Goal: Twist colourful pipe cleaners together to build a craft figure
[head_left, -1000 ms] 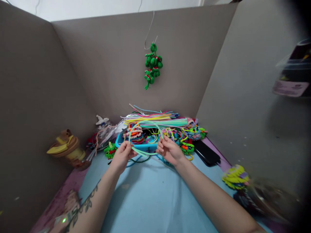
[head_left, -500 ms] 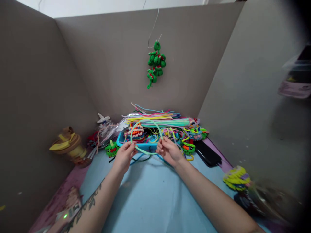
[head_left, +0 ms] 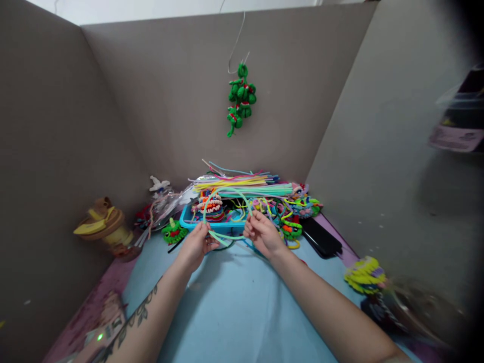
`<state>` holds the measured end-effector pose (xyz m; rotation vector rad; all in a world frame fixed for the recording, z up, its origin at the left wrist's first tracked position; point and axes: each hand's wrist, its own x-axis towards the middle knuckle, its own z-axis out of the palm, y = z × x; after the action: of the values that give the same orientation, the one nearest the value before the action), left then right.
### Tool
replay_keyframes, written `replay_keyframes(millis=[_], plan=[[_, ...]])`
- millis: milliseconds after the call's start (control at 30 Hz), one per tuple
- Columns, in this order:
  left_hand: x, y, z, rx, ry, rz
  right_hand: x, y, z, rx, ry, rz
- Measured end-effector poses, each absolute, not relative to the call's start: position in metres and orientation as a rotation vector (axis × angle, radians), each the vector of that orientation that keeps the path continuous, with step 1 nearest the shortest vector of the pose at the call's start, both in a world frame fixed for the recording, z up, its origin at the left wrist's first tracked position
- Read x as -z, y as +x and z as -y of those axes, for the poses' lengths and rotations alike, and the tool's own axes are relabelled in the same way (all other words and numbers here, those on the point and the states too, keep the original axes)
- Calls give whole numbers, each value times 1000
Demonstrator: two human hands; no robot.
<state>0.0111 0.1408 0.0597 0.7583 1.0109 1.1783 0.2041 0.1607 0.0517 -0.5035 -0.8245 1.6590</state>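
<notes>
A mint-green pipe cleaner (head_left: 228,189) is bent into a loop above the front of the table. My left hand (head_left: 198,245) pinches it on the left side, where one end sticks out past the fingers toward the middle. On the right side of the loop, my right hand (head_left: 262,233) is closed on the same pipe cleaner. Behind the loop stands a blue tray (head_left: 185,218) full of colourful twisted pieces. A bundle of straight pipe cleaners (head_left: 260,188) in many colours lies across the tray's back.
A green figure (head_left: 174,232) sits left of the tray. A black phone (head_left: 321,239) lies at the right, with a yellow fuzzy piece (head_left: 365,275) nearer me. Green figures (head_left: 241,98) hang from a wire on the grey partition (head_left: 181,101). A brown-and-yellow pot (head_left: 109,227) stands at left.
The loop's lower part has parted near my left hand, so a free end now points down and right. My left fingers have shifted slightly; my right hand keeps its pinch.
</notes>
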Motion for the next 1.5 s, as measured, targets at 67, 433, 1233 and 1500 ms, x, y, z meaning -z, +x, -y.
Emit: replay_keyframes(millis=[67, 433, 1233, 1500], plan=[[-60, 12, -141, -1137, 746, -1008, -52, 203, -159, -1590, -530, 891], [-54, 6, -143, -1199, 861, -1084, -51, 202, -159, -1621, -562, 803], [-44, -3, -5, 27, 2023, -1796, -12, 245, -28, -862, -1528, 2111], [-43, -7, 0, 86, 2048, -1943, -9, 239, -26, -437, -1483, 2420]])
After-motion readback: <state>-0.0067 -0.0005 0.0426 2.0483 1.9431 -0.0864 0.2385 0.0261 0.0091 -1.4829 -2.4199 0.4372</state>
